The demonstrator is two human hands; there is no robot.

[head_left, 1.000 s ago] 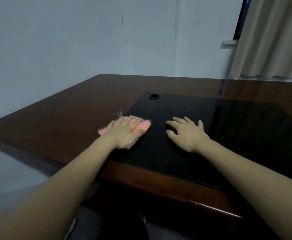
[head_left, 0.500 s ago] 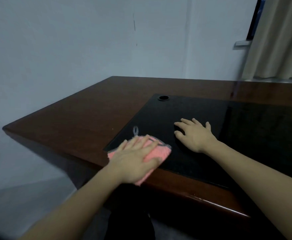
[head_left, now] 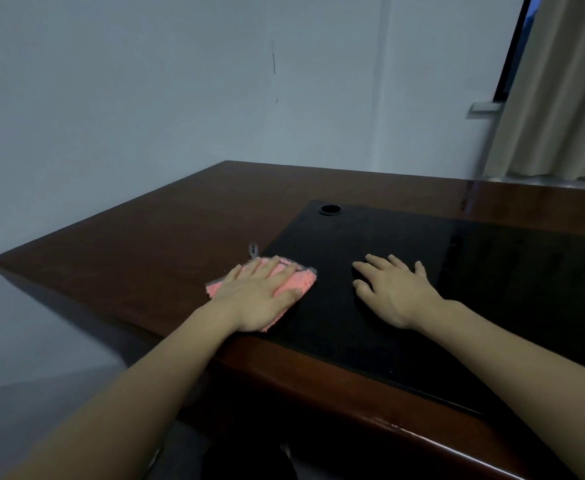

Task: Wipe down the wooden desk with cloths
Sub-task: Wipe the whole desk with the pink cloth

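Where the dark wooden desk (head_left: 138, 258) meets its black inset panel (head_left: 492, 292), a pink cloth (head_left: 298, 284) is pressed by the left hand (head_left: 260, 299), fingers straight; the right hand (head_left: 391, 292) is laid flat, fingers spread, perhaps on a dark cloth.

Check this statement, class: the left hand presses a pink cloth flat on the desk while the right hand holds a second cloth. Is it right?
Not quite. The head view shows the right hand resting bare on the black mat; only the left hand presses a pink cloth on the desk.
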